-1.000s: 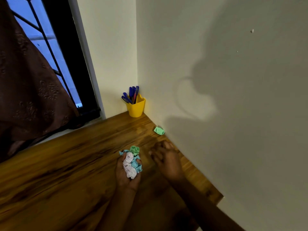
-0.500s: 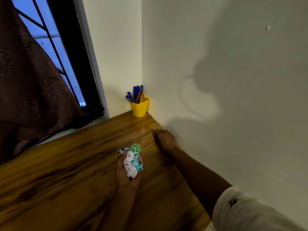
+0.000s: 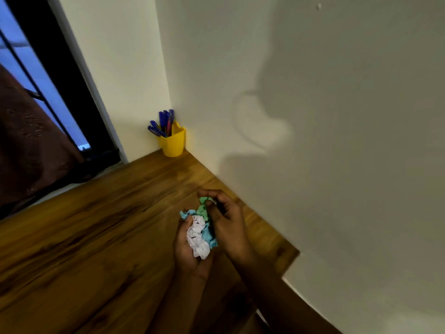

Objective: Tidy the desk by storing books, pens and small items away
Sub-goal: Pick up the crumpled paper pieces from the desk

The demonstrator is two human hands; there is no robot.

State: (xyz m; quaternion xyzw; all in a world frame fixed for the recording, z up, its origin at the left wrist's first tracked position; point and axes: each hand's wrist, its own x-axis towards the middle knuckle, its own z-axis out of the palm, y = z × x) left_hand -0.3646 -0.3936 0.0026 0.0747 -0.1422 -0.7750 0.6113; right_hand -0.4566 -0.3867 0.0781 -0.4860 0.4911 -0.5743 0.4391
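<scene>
Above the desk, the left hand cups a heap of crumpled papers while the right hand pinches a green scrap against it, and the overfull, loosely held pile could spill a wad.

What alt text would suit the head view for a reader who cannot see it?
A left hand cups crumpled paper scraps over a wooden desk while the right hand pinches a green scrap beside them. Pens stand in a yellow cup.
</scene>
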